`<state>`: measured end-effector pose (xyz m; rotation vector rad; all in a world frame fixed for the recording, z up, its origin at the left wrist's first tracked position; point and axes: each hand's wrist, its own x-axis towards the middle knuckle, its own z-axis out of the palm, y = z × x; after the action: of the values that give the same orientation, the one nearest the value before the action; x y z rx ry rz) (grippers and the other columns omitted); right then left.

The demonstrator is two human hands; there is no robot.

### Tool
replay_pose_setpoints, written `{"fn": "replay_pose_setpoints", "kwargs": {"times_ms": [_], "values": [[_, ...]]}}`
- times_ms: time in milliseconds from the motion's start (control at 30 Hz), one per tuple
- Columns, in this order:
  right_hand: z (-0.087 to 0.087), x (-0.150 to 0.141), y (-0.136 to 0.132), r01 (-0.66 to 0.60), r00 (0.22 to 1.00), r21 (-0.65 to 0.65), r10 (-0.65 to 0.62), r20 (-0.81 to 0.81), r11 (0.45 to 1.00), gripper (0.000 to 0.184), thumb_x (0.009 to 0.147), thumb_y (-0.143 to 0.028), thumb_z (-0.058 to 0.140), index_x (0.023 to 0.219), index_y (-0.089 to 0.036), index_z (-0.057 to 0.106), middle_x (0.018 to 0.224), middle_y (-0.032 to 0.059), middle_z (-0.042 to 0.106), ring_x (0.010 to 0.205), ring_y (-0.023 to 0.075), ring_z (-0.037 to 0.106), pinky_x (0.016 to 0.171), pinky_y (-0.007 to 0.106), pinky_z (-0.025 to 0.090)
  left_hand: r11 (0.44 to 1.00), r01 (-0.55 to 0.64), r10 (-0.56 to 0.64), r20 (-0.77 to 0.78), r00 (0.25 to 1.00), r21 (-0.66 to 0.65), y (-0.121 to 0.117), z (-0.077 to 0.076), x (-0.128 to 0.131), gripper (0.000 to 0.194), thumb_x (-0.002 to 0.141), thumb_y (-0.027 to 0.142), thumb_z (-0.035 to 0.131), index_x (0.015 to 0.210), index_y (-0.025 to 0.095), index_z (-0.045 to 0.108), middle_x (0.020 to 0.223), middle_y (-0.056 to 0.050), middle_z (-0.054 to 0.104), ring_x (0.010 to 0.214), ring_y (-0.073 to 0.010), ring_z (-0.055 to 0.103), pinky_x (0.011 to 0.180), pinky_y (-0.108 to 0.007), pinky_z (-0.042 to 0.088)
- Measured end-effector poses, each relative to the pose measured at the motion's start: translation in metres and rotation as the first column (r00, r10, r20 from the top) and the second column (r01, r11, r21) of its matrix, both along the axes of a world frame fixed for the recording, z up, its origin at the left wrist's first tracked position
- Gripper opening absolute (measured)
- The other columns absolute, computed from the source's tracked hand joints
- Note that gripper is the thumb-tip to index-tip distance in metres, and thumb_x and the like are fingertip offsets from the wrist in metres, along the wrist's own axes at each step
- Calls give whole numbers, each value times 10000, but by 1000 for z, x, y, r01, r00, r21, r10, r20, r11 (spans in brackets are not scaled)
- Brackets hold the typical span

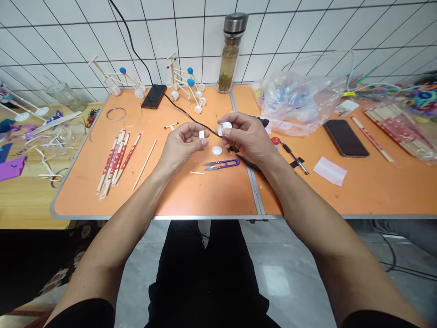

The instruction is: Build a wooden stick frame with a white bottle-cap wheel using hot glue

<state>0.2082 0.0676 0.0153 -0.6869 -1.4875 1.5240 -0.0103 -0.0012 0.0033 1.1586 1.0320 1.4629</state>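
Between thumb and fingers, my left hand (184,142) pinches a small white cap (201,134). My right hand (246,134) grips a larger white bottle cap (225,128), its open side facing left. Both hands are raised over the orange table (225,200), a short gap apart. On the table below them lie another white cap (217,150), purple thread snips (221,164) and a short stick piece (197,173). Dark-handled pliers (248,162) rest partly hidden under my right wrist.
Wrapped chopsticks (114,161) and a bare stick (144,165) lie left. Small stick tricycles (186,82), a phone (154,96) and a tea bottle (232,54) stand or lie at the back. Right are a plastic bag (300,100), another phone (345,138) and a pen (294,156).
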Motion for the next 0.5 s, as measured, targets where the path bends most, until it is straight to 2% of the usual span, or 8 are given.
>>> {"fn": "replay_pose_setpoints", "kwargs": {"times_ms": [133, 300, 400, 500], "values": [[2, -2, -1, -111, 991, -133, 101, -84, 985, 470, 723, -462, 1048, 1065, -248, 807, 882, -21, 741, 642, 109, 603, 580, 256, 546, 1000, 5, -5, -46, 999, 9, -2, 2, 2, 598, 582, 440, 1174, 1017, 205, 838, 937, -35, 840, 752, -122, 707, 676, -242, 608], [7, 4, 2, -150, 988, -135, 143, -60, 979, 553, 722, -578, 1050, 1074, -242, 786, 906, 5, 763, 650, 128, 609, 560, 276, 551, 999, 36, -35, -107, 994, 8, -4, 3, 2, 561, 612, 433, 1153, 1022, 205, 845, 927, -27, 808, 749, -125, 673, 647, -246, 564], [10, 12, 4, -159, 987, -105, 162, 18, 982, 543, 730, -561, 1064, 1083, -241, 802, 909, 8, 771, 652, 130, 618, 573, 290, 561, 998, 55, -50, -278, 959, 10, -7, 1, 3, 433, 687, 373, 1090, 996, 203, 839, 905, -21, 790, 736, -123, 629, 655, -259, 509], [13, 19, 6, -185, 979, -57, 188, 72, 981, 506, 765, -554, 1055, 1084, -243, 814, 928, 12, 771, 670, 139, 633, 610, 324, 590, 998, 42, -10, -495, 869, 53, -8, -2, 5, 256, 785, 277, 962, 994, 211, 830, 907, -16, 787, 754, -140, 623, 694, -289, 479]]}}
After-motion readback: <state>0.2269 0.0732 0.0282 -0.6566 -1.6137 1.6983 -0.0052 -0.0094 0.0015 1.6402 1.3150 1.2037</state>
